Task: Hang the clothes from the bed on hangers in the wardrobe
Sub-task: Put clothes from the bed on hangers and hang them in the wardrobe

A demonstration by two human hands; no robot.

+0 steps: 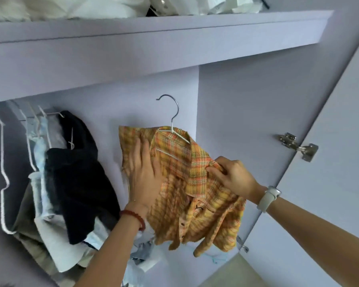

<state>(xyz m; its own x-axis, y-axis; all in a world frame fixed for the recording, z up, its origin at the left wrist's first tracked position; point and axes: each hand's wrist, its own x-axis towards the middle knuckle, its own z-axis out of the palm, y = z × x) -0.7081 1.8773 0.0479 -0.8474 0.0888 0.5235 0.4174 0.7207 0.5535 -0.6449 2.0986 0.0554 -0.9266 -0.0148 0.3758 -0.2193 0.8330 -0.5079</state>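
Observation:
An orange and yellow plaid shirt point(195, 193) sits on a white wire hanger point(173, 129), whose metal hook points up free of any rail. My left hand point(145, 172) lies flat with straight fingers against the shirt's left side. My right hand point(230, 175) pinches the fabric at the collar and right shoulder. Both hands hold the shirt up inside the pale lilac wardrobe point(236, 121).
At the left hang several garments, a black one point(77, 172) in front, plus an empty white hanger point(3, 172). A shelf point(153, 30) above carries white bags. The open door with a metal hinge point(298, 147) stands at the right. More clothes lie low in the wardrobe.

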